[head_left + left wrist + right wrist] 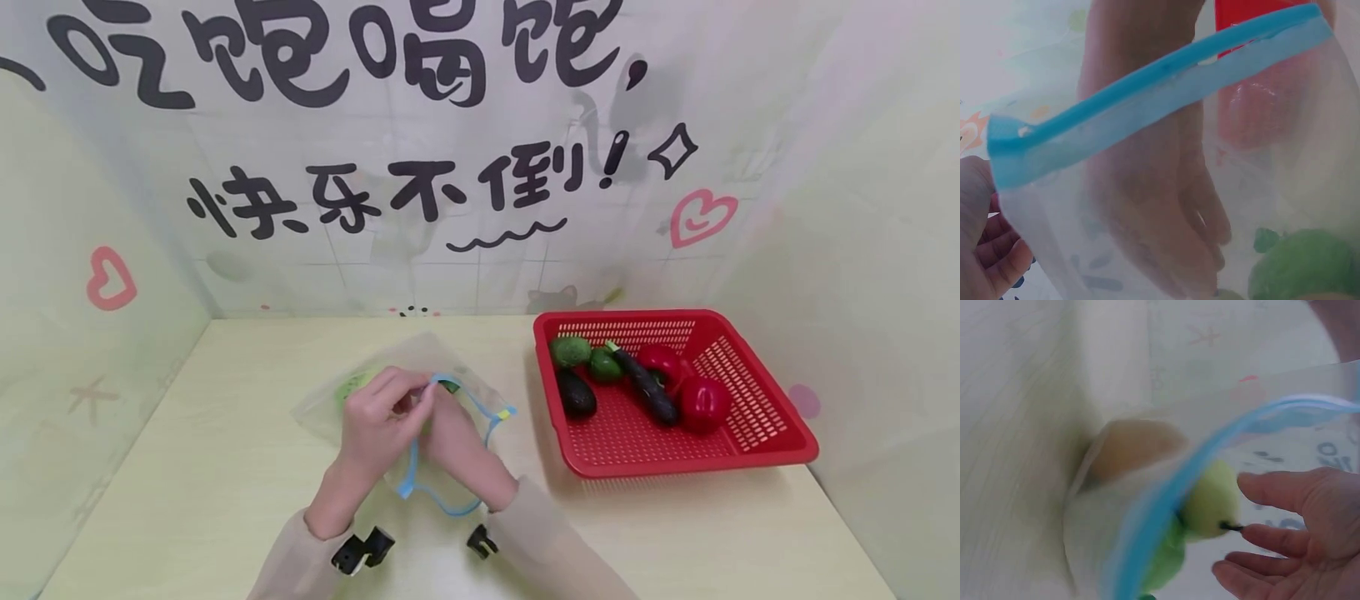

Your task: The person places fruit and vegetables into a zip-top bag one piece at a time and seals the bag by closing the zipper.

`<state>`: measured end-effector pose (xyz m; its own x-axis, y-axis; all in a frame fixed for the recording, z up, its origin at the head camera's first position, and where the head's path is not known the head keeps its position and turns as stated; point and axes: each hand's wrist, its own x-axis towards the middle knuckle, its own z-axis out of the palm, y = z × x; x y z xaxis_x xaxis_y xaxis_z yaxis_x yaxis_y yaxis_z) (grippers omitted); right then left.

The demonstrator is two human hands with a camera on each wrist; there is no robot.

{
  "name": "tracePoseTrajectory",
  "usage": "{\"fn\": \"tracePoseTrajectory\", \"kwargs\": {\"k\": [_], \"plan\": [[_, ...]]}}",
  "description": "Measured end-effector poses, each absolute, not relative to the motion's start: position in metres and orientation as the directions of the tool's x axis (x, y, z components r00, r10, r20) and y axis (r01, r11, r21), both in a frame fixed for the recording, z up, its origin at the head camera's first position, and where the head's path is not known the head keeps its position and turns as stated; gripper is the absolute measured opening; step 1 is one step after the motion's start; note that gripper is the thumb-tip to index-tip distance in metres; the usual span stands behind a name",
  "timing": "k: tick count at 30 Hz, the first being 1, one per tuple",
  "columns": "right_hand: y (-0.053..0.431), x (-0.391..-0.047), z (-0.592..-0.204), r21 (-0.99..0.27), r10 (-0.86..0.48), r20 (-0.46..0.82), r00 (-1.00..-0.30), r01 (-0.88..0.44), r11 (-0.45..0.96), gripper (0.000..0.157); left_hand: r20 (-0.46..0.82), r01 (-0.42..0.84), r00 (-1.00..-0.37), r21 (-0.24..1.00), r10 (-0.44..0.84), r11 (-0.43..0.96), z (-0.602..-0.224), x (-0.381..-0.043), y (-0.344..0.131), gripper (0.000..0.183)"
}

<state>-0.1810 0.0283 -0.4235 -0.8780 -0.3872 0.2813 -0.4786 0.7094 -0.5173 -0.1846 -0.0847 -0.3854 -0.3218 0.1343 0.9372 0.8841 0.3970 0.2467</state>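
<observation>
A clear zip bag (pixel 322 410) with a blue rim lies on the table, its mouth spread apart. My left hand (pixel 378 421) pinches the rim at its far side. Through the mouth reaches my right hand (pixel 456 442), seen through the plastic in the left wrist view. In the right wrist view, the fingers of the right hand (pixel 1297 534) are spread loosely beside a yellow-green pear (pixel 1210 503), close to its dark stem. Further in the bag are a green rounded item (pixel 1163 556) and a blurred brownish one (pixel 1138 447), whose kinds I cannot tell.
A red plastic basket (pixel 615 450) stands to the right. It holds an eggplant (pixel 645 385), a dark avocado (pixel 576 394), a green pepper (pixel 604 365), a bumpy green item (pixel 570 351) and red vegetables (pixel 705 404). A printed wall sheet (pixel 450 287) rises behind the table.
</observation>
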Motion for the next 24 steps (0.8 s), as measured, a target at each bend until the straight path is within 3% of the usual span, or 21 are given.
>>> {"fn": "tracePoseTrajectory", "kwargs": {"k": [4,7,11,16,24], "plan": [[0.057,-0.165,-0.415,-0.554,-0.504,0.272,-0.820,-0.562,0.614,0.037,0.934,0.883,-0.329,0.252,0.137,0.397,-0.386,-0.185,-0.085,0.022],[0.081,-0.153,-0.408,-0.589,-0.576,0.294,-0.763,-0.619,0.520,0.035,0.934,0.879,-0.329,0.249,0.138,0.407,-0.387,-0.186,-0.085,0.023],[0.114,-0.139,-0.402,-0.626,-0.575,0.357,-0.736,-0.646,0.437,0.028,0.936,0.874,-0.328,0.249,0.129,0.417,-0.388,-0.188,-0.085,0.023],[0.162,-0.134,-0.402,-0.643,-0.405,0.398,-0.823,-0.565,0.517,0.029,0.936,0.877,-0.330,0.256,0.120,0.407,-0.389,-0.189,-0.084,0.021],[0.246,-0.145,-0.407,-0.519,-0.121,0.460,-0.880,-0.376,0.767,0.053,0.938,0.880,-0.328,0.259,0.115,0.397,-0.390,-0.189,-0.083,0.023]]}}
